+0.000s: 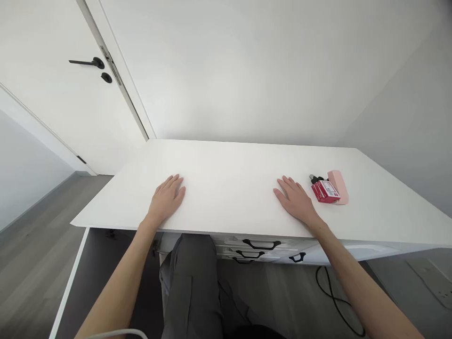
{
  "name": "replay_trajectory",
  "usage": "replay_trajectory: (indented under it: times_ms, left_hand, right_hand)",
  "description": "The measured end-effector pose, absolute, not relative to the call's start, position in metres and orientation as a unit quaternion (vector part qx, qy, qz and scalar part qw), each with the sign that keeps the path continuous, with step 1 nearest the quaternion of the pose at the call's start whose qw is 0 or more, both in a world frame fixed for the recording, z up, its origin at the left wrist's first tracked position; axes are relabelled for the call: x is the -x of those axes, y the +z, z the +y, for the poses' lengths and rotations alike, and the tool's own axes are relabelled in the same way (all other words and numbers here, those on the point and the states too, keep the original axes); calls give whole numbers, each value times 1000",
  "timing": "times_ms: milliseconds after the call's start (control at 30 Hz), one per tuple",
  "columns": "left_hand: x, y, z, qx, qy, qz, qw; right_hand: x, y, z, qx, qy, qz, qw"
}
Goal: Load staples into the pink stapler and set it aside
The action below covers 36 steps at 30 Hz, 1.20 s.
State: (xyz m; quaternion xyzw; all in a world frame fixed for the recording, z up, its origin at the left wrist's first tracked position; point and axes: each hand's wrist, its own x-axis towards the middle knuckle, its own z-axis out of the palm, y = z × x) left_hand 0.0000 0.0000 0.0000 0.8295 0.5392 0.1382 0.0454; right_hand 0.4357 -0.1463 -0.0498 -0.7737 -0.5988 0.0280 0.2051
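Note:
My left hand [166, 198] lies flat on the white cabinet top [226, 188], left of the middle, palm down and holding nothing. On the right half of the same surface rests my right hand [294, 198], also palm down with fingers stretched out. Just right of it sits a small pile: several red and white boxes [325, 191], a pale pink object [339, 186] partly behind them, and a small black item with a metal end [314, 179]. The boxes partly cover the black item, so I cannot tell its kind.
Below the top are drawers with black handles [261, 245] and an open cabinet compartment [113, 273] at the left. A black cable [332, 296] lies on the grey floor. A white door with a black lever handle [84, 62] stands at the back left; a wall runs behind.

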Motion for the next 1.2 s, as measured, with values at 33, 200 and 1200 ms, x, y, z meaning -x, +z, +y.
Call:
replay_trajectory:
  times_ms: [33,200,1200]
  left_hand:
    - [0,0,0,-830,138,539,46]
    - [-1,0,0,-829,137,540,46]
    - [1,-2,0,-830,146,536,55]
  right_hand:
    - [-436,-50,-146,773,28,-599,207]
    - [-435,-50,-146,772,30,-600,210]
    - [-523,-29,-210,847,73,-302,432]
